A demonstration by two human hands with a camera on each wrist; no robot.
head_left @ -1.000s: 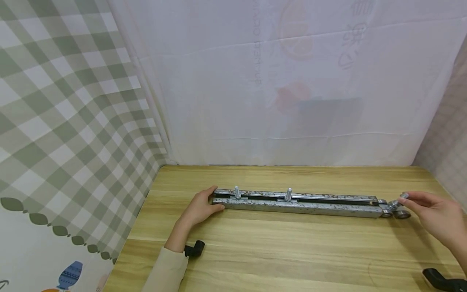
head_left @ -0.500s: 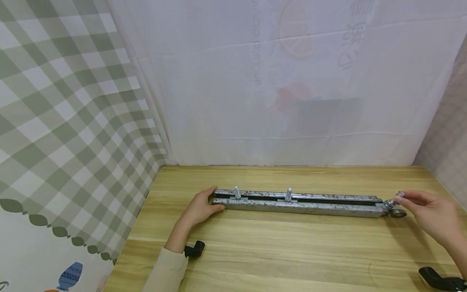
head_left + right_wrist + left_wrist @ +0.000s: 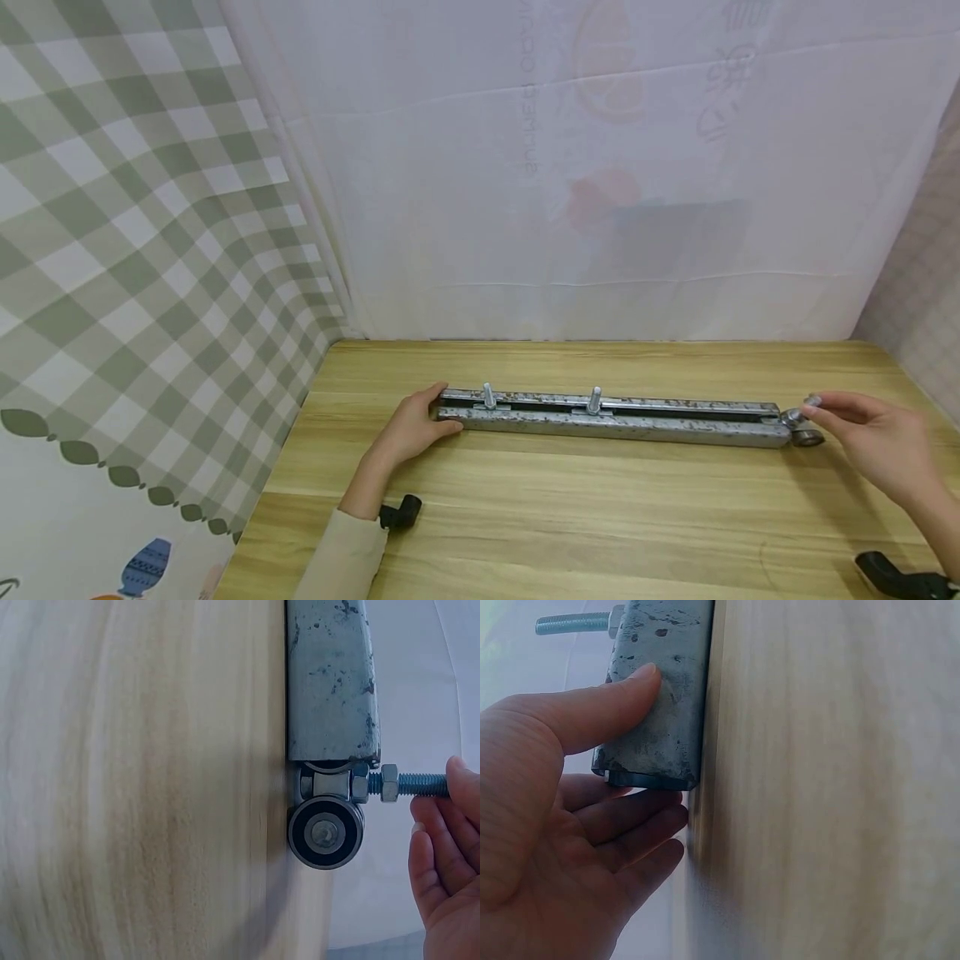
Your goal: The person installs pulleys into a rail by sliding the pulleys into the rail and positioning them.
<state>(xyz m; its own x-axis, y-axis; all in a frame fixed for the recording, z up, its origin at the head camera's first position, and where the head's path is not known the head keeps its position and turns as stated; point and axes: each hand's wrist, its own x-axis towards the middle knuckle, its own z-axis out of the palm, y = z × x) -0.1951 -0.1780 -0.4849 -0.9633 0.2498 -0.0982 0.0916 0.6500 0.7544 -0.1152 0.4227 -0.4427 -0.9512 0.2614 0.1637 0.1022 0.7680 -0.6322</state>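
Note:
A long slotted steel rail, its surface speckled with rust marks, lies across the wooden table. My left hand holds its left end, the thumb on the near side and the fingers around the end. At the right end sits a roller trolley. One pair of its wheels is inside the rail's mouth, while a rear wheel is outside. My right hand pinches the tip of the trolley's upright threaded bolt, which carries a nut. The far rear wheel is hidden.
Two more bolts, a left one and a middle one, stick up from the slot. Behind the table hangs a white printed sheet. A green checked cloth drapes the left side.
My right hand has moved left with the trolley, and its front wheels have entered the rail's right end. The left hand has stayed in place on the rail.

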